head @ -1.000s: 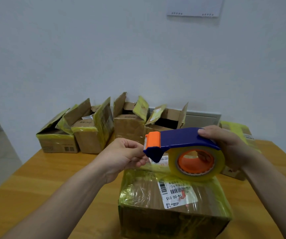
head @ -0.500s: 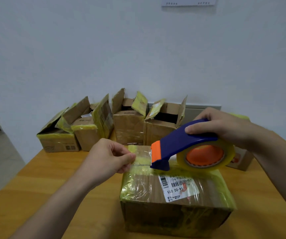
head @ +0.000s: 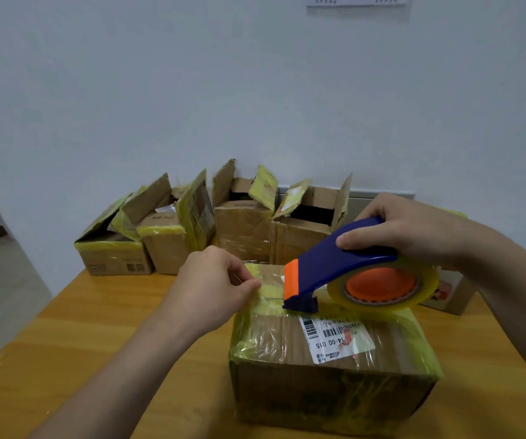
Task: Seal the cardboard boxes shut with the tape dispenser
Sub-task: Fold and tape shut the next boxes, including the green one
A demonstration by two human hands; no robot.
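A closed cardboard box [head: 328, 384] wrapped in yellowish tape, with a white barcode label [head: 334, 339] on top, sits on the wooden table in front of me. My right hand [head: 410, 232] grips the blue handle of the tape dispenser [head: 344, 264], whose orange-hubbed roll of clear tape [head: 382, 288] hangs over the box's far right. The dispenser's orange and blue nose rests on the box top. My left hand [head: 214, 286] pinches the free end of the clear tape [head: 268, 291] just left of the nose, at the box's far left edge.
Several open cardboard boxes [head: 173, 236] with raised flaps stand in a row at the table's far edge against the white wall. Another box [head: 445, 296] lies behind my right forearm. The wooden table [head: 74, 337] stretches to the left.
The dispenser has come down from above the box until its nose touches the box top. My left hand has pulled a short strip of tape out to the left.
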